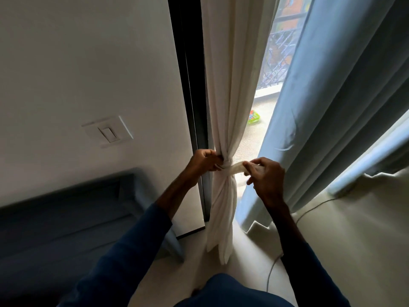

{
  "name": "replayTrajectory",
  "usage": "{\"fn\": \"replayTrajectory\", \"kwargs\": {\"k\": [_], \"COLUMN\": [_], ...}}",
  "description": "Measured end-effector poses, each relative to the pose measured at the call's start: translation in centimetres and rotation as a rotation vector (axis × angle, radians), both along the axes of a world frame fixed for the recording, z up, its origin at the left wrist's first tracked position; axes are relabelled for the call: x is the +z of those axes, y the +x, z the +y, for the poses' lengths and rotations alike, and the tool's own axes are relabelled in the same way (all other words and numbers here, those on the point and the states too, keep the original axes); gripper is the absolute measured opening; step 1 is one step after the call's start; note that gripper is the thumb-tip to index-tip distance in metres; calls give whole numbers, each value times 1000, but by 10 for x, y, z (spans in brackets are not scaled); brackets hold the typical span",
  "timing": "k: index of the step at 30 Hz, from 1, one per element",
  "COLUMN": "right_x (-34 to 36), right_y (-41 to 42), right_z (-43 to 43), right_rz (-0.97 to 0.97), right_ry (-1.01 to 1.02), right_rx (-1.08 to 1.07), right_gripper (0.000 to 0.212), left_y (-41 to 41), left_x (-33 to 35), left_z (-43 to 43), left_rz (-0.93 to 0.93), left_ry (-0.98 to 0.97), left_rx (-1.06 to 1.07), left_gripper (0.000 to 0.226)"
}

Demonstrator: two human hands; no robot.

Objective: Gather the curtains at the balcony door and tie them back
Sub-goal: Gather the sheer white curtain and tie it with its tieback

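Observation:
A white sheer curtain (228, 85) hangs beside the dark door frame (190, 85), bunched into a narrow waist at mid-height. A cream tie-back band (235, 168) wraps that waist. My left hand (204, 160) grips the band's left end against the gathered cloth. My right hand (264, 173) pinches the band's other end and holds it out to the right, taut. A blue-grey heavy curtain (332, 96) hangs loose to the right, its hem on the floor.
A wall switch (108, 131) sits on the white wall at left. A dark blue sofa (66, 218) fills the lower left. A thin cable (274, 269) trails over the pale floor. Beyond the glass, a green basket (254, 117) lies on the balcony.

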State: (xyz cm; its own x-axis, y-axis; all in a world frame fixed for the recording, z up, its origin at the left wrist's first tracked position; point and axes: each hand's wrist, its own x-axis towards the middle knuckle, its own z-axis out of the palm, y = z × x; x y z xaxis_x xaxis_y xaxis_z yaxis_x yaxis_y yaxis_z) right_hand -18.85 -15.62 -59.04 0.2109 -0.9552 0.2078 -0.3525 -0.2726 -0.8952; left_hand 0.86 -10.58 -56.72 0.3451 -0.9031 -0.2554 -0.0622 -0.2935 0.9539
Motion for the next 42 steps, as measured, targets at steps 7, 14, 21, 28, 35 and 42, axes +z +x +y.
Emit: {"fn": "replayTrajectory", "kwargs": {"k": [7, 14, 21, 28, 35, 42], "right_x": [-5, -5, 4, 24, 24, 18], "right_y": [1, -1, 3, 19, 39, 45], "right_z": [0, -1, 2, 12, 31, 33], "right_rz": [-54, -5, 80, -199, -181, 356], "right_ry": [164, 181, 105, 188, -42, -345], "right_rx": [203, 303, 295, 139, 181, 184], "right_gripper": [3, 30, 17, 13, 18, 38], "left_y": [-5, 4, 3, -7, -14, -13], "left_x": [-4, 5, 9, 9, 2, -5], "left_z": [-1, 1, 5, 4, 6, 5], "left_rz": [140, 115, 119, 123, 24, -337], "left_ry": [52, -14, -17, -33, -107, -185], "left_rx": [116, 118, 131, 162, 215, 251], "left_gripper": [24, 18, 23, 26, 17, 22]}}
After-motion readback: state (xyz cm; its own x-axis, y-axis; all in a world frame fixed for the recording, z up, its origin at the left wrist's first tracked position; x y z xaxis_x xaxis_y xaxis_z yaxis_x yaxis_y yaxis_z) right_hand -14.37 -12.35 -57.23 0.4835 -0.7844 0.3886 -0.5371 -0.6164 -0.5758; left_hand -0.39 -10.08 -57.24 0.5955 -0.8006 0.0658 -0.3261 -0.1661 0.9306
